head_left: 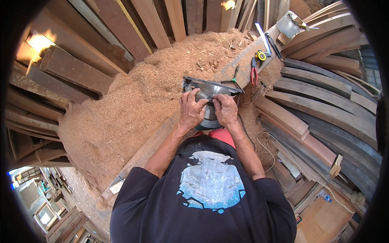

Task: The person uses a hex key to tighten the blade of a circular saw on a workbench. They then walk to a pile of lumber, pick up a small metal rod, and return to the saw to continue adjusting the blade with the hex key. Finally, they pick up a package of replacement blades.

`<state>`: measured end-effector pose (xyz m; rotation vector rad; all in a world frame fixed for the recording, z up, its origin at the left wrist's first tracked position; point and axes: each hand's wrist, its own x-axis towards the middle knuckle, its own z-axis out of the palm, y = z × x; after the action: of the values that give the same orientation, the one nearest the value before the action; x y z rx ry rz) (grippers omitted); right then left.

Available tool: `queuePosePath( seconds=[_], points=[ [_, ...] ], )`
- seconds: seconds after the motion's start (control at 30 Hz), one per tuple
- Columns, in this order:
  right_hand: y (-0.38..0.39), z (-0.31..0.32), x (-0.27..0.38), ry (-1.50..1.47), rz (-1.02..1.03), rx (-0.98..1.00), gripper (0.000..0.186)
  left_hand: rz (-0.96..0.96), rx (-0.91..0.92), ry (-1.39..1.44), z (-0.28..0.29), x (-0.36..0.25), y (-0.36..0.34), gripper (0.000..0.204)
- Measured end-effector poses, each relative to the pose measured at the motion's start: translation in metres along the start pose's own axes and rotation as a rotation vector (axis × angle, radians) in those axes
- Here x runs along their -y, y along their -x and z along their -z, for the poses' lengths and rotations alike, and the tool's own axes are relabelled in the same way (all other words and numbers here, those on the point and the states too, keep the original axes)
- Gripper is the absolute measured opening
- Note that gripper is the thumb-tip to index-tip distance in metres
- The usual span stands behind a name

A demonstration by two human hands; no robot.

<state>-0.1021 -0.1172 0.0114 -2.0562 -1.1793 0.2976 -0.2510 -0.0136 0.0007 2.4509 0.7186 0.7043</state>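
Note:
A circular saw point(210, 123) rests in front of me with its round metal blade point(210, 89) facing up. The dark base plate point(233, 88) stretches along the blade's far side. Bent fingers of my left hand point(192, 110) lie over the blade's left part, the thumb and forefinger close to its centre. On the other side, my right hand point(225, 108) pinches at the blade's hub, where a small dark part shows between the fingertips. Exactly what it grips is too small to tell. Both hands nearly meet at the hub.
Beyond the saw, a plank point(231, 69) carries a green-handled tool point(236, 74), red-handled pliers point(254, 72), a yellow tape measure point(261, 55) and a square point(262, 38). Sawdust point(133, 105) is heaped to the left. Curved timbers point(324, 109) are stacked right, near a pale cord point(283, 150).

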Motion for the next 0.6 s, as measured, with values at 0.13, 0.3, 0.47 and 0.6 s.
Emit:
queuePosePath(
  seconds=[0.13,0.3,0.47,0.6],
  points=[
    [0.0,0.006,-0.004,-0.131,-0.083,0.021,0.015,-0.003,0.006,0.001,-0.001,0.002,0.001,0.031],
    [0.003,0.016,-0.003,-0.181,-0.116,0.033,0.016,-0.006,0.03,0.005,0.0,0.0,-0.002,0.037],
    [0.008,0.016,-0.007,-0.132,-0.016,0.041,0.016,-0.083,0.082,0.007,0.009,-0.012,-0.007,0.046],
    [0.011,0.015,-0.007,-0.124,0.03,0.05,0.018,-0.107,0.132,0.035,0.005,-0.01,-0.012,0.041]
  ],
)
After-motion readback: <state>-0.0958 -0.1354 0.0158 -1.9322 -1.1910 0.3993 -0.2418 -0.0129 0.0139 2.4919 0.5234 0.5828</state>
